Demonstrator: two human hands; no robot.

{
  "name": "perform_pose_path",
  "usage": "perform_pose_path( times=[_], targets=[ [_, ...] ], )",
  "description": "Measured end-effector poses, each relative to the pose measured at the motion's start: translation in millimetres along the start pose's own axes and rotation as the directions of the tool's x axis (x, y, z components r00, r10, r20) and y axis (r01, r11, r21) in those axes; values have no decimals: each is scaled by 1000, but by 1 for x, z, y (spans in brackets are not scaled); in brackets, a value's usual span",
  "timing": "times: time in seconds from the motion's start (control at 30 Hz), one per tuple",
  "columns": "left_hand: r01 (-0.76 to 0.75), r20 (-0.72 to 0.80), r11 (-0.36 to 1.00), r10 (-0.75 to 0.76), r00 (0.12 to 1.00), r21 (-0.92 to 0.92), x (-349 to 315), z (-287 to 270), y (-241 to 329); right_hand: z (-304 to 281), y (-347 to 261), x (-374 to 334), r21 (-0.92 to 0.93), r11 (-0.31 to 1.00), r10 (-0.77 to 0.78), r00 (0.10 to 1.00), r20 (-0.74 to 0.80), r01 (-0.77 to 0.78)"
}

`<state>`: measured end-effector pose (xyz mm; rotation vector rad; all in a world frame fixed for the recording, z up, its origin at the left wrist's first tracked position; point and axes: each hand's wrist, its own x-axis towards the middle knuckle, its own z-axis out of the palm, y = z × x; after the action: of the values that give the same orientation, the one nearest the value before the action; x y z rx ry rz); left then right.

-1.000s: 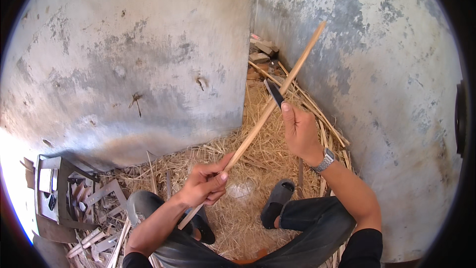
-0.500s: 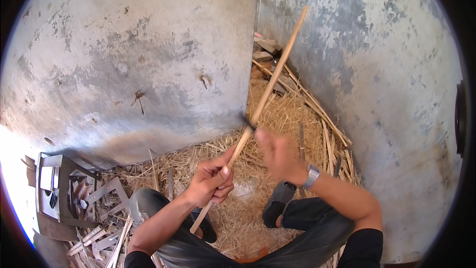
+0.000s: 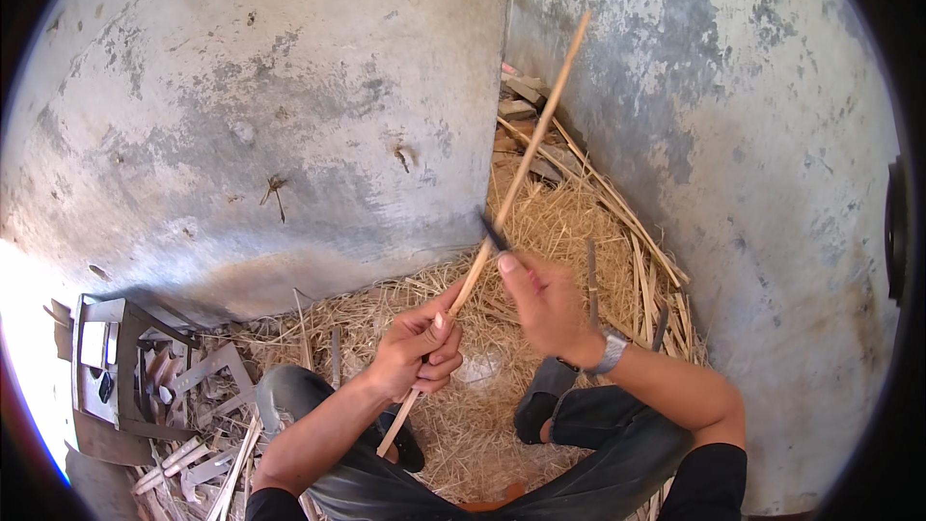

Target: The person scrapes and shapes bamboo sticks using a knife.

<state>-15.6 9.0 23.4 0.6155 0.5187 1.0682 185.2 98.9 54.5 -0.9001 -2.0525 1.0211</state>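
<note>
A long, pale wooden stick (image 3: 532,152) slants from low left up to the far right in front of me. My left hand (image 3: 417,351) is closed round it near its lower end, the thumb lying along the top. In my right hand (image 3: 548,303) is a dark-bladed knife (image 3: 493,232), its handle mostly hidden by the fingers. The blade crosses the stick a little above my left hand and appears to touch it. My right hand is slightly blurred.
Straw-like shavings (image 3: 569,232) cover the floor between my feet and into the corner. Several long strips (image 3: 627,212) lean along the right wall (image 3: 772,183). At the left stands a dark wooden frame (image 3: 121,367) beside scrap wood (image 3: 207,400). Another wall (image 3: 289,135) rises ahead.
The stick's far end has shifted slightly left and its angle has changed a little. The knife blade shows more clearly now. Both hands keep their holds.
</note>
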Motion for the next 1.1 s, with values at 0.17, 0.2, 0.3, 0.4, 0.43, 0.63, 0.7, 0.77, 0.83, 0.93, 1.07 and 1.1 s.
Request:
perform_pose_path(
  times=[0.17, 0.2, 0.3, 0.4, 0.43, 0.63, 0.7, 0.77, 0.83, 0.93, 1.07, 1.1],
  targets=[
    [-151, -38, 950, 167, 985, 274, 0, -6, -8, -13, -13, 5, 148, 989, 43, 993, -113, -26],
    [-151, -34, 951, 166, 986, 271, 1, -6, -12, -14, -13, 5, 143, 989, 44, 992, -116, -27],
    [-137, -68, 873, 190, 979, 468, 5, -2, -23, -11, -7, 7, 98, 995, 6, 1000, 5, -6],
    [-232, -26, 672, 350, 936, 703, 6, -1, -27, -11, 3, 9, 123, 992, -23, 1000, 8, 21],
    [-224, -47, 689, 351, 935, 689, 5, 1, -25, -13, 6, 10, 169, 985, 25, 1000, 16, -27],
    [-227, 160, 15, 664, 730, 974, 9, 0, -20, -13, 0, 7, 243, 966, 101, 995, -17, -94],
    [-190, 278, -203, 713, 644, 961, 10, 0, -15, -12, -3, 6, 217, 971, 109, 994, -20, -102],
    [-186, 533, -515, 689, 491, 837, 10, -7, -9, -10, -1, 6, 268, 954, 156, 987, -49, -137],
    [-189, 540, -519, 697, 472, 834, 9, -9, -6, -11, -3, 5, 281, 940, 221, 973, -63, -195],
    [-138, 444, -429, 783, 436, 893, 5, -20, 4, -18, 10, 8, 333, 905, 313, 944, -102, -264],
    [209, 411, -498, 842, 349, 842, 14, -25, 26, -27, 16, 11, 452, 845, 372, 921, -114, -286],
    [310, 441, -537, 834, 330, 784, 13, -28, 30, -26, 15, 11, 453, 845, 371, 921, -115, -284]
  ],
)
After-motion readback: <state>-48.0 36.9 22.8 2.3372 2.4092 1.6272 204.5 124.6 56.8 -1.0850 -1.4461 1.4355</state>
